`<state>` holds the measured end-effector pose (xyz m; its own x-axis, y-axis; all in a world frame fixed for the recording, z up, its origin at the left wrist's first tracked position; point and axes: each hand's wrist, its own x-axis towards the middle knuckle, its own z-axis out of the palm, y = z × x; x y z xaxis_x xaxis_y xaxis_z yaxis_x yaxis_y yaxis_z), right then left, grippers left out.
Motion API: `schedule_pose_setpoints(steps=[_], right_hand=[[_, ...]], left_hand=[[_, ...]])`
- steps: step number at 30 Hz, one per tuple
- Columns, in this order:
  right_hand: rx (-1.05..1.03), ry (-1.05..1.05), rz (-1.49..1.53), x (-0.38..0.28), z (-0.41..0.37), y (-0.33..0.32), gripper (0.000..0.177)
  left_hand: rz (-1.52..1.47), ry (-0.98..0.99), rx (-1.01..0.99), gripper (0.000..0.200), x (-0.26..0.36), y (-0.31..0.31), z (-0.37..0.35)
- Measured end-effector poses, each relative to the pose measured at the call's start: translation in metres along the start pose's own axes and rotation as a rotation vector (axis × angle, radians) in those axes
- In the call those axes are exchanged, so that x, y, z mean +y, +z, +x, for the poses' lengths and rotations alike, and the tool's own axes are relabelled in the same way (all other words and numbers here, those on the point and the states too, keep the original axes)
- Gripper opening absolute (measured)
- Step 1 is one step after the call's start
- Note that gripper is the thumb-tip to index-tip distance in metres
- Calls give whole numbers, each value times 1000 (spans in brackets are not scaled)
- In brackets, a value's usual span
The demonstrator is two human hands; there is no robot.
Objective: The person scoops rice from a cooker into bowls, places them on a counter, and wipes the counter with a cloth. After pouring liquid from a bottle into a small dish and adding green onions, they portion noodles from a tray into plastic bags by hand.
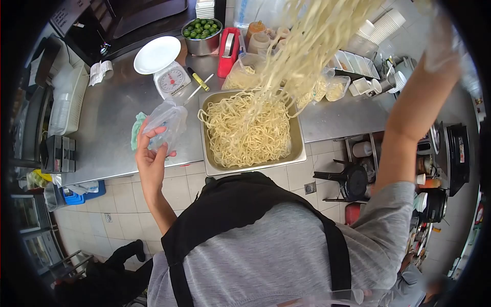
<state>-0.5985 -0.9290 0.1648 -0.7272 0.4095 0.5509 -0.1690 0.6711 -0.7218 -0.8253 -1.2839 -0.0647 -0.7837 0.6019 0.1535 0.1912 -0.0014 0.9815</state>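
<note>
A steel tray full of yellow noodles sits on the steel counter in front of me. My right hand, blurred and covered in a clear glove, is raised high at the upper right. A long hank of noodles stretches from the tray up toward it. My left hand is held over the counter's front edge, left of the tray, gripping a crumpled clear plastic bag.
Behind the tray stand a kitchen scale with a white plate, a bowl of limes, a red box, sauce bottles and filled noodle bags. A green cloth lies by my left hand. Cup stacks stand far right.
</note>
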Motion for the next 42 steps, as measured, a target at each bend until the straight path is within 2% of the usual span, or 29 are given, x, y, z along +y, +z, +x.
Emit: schedule_pose_setpoints(steps=[8, 13, 15, 17, 19, 20, 22, 24, 27, 28, 31, 32, 35, 37, 39, 42], right_hand=[[-13, -96, 6, -27, 17, -8, 54], [-60, -74, 200, -41, 6, 17, 53], [-74, 40, 383, -41, -9, 47, 53], [-28, 294, 615, -34, -34, 91, 53], [-201, 454, 644, 17, -50, 126, 52], [-572, 250, 393, 81, -45, 132, 51], [-563, 378, 347, 169, -91, 163, 54], [-620, 275, -40, 196, -116, 175, 60], [-666, 254, -294, 156, -125, 174, 60], [-703, 168, -418, 175, -132, 178, 57], [-815, 255, -522, 181, -119, 166, 47], [-680, 144, -256, 179, -117, 151, 42], [-718, 354, 72, 124, -72, 133, 40], [-491, 381, 300, 102, -62, 117, 29], [-480, 359, 154, 41, -33, 97, 30], [-380, 90, 294, 28, -13, 80, 37]], left_hand=[[-62, -60, -60, 36, -3, 2, 2], [-91, -145, -45, 38, -7, 6, 3], [-71, -135, -57, 39, -7, 7, 3], [-40, -96, -72, 40, -8, 9, 3], [8, -79, -117, 42, -10, 8, 6], [33, -71, -138, 43, -11, 9, 7], [-16, -63, -147, 45, -14, 12, 9], [-38, -59, -154, 45, -16, 14, 12], [-34, -69, -162, 45, -16, 18, 13], [-34, -74, -165, 45, -16, 19, 13], [-29, -81, -165, 45, -13, 20, 15], [-30, -82, -160, 44, -13, 20, 15], [-45, -66, -104, 40, -15, 14, 17], [-34, -48, -76, 40, -12, 10, 17], [-25, -37, -55, 40, -10, 5, 15], [-35, -38, -32, 40, -7, 1, 12]])
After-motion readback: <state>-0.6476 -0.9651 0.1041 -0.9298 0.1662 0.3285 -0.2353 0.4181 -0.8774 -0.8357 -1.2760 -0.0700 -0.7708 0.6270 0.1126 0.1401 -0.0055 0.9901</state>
